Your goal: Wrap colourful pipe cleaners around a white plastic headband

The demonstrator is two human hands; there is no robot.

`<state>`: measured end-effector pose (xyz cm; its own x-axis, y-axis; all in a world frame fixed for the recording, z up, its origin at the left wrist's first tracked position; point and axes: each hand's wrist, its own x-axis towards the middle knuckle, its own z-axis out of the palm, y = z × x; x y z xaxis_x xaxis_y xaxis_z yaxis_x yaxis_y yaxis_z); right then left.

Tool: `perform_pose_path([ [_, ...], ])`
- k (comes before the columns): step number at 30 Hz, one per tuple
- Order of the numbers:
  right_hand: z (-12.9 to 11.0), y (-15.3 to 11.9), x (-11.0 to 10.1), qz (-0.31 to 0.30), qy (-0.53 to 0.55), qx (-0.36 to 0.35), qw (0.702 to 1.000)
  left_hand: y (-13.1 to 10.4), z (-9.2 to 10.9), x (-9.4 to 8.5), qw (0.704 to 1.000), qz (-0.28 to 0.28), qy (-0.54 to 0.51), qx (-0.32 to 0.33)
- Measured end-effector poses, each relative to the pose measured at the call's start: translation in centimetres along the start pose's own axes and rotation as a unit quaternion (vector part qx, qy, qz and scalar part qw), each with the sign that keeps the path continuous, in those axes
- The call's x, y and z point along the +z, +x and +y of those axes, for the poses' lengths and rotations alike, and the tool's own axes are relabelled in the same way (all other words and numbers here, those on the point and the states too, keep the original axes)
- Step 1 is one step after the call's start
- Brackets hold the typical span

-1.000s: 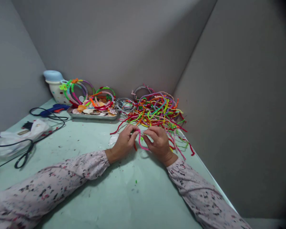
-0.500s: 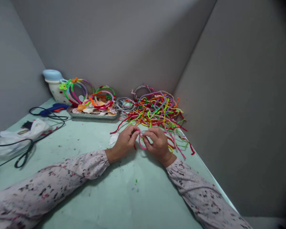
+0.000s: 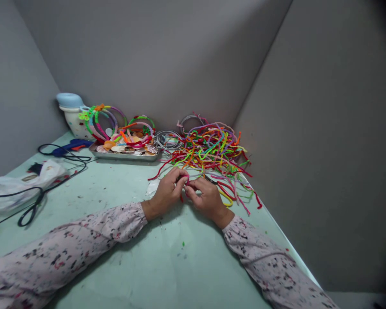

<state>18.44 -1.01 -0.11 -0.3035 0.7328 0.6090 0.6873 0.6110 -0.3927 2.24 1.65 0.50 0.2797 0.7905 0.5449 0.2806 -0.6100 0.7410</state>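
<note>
Near the middle of the pale green table (image 3: pixel 176 266), a short pink pipe cleaner (image 3: pixel 187 180) shows between my two hands. My left hand (image 3: pixel 170 189) pinches it between thumb and fingertips. My right hand (image 3: pixel 206 198) is closed with its fingertips at the same pink piece, almost touching my left fingers. Most of the piece is hidden by the fingers. Just right of my right hand lie scissors with red and yellow handles (image 3: pixel 227 198), partly covered. Beyond the hands spreads a tangled pile of coloured pipe cleaners (image 3: pixel 212 146).
A metal tray (image 3: pixel 125 157) of shells and wrapped hoops stands at the back, beside a coil of grey wire (image 3: pixel 168 140). At the left are a white and blue container (image 3: pixel 73 118), a blue tool (image 3: pixel 71 146), a plastic bag (image 3: pixel 19 186) and a black cable (image 3: pixel 35 206).
My right hand has moved left, up against my left fingertips. The pink loop that hung between the hands is now mostly hidden, and more of the scissors shows.
</note>
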Motion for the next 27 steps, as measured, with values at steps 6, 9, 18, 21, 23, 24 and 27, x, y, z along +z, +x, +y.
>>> perform_pose_path([
  [6,-0.5,0.4,-0.2,-0.014,0.078,0.084,0.993,0.1,-0.1,0.0,1.0,0.004,0.001,0.009],
  [9,-0.5,0.7,-0.6,-0.022,0.11,0.103,0.988,0.1,-0.1,0.0,1.0,0.006,0.006,0.01],
  [18,-0.7,1.0,-1.6,-0.051,0.182,0.121,0.975,0.2,-0.6,0.0,1.0,0.005,0.021,0.003],
  [21,-0.4,0.9,-2.1,-0.066,0.172,0.101,0.978,0.4,-0.8,-0.1,0.999,0.017,0.022,-0.016],
  [23,0.3,0.9,-2.3,-0.069,0.199,0.122,0.97,0.4,-0.9,-0.2,0.999,0.024,0.026,-0.025],
  [24,0.7,0.9,-2.4,-0.07,0.227,0.14,0.961,0.5,-0.9,-0.2,0.999,0.027,0.028,-0.027],
  [27,1.8,1.0,-2.8,-0.121,0.291,0.184,0.931,0.5,-1.0,-0.2,0.998,0.034,0.028,-0.034],
])
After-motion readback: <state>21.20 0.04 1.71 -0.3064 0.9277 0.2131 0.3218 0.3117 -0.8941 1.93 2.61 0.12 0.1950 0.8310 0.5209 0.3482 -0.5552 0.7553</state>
